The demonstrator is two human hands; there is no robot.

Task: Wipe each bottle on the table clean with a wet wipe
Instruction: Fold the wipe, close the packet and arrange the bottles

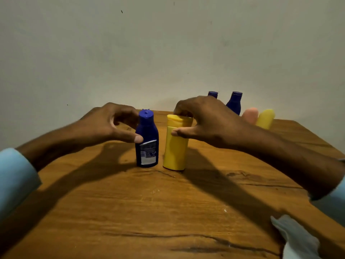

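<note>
Yellow plastic is under my right hand [207, 120]. That is the yellow bottle [175, 146], and it stands up straight on the wooden table [168, 212]. My fingers curl over its cap from above and my thumb presses on its front side, so I am holding it near the top.

Just left of it stands the blue bottle [147, 144], also upright, with a white label facing me. The two bottles are close side by side but I cannot tell if they touch. My left hand [112, 124] comes at the blue bottle from the left. My thumb tip touches its front, just below the shoulder, and my fingers curve around behind its neck. It looks like a loose hold.

Behind my right hand, far back on the table, I see two more blue bottles [234, 102]; my hand hides most of one. To the right of them are a pink bottle [250, 115] and another yellow one [266, 118], both blurry.

Near my right arm, at the table's close corner, lies a pale wet wipe [295, 238], crumpled. Light blue sleeves [15, 176] cover both my arms.
</note>
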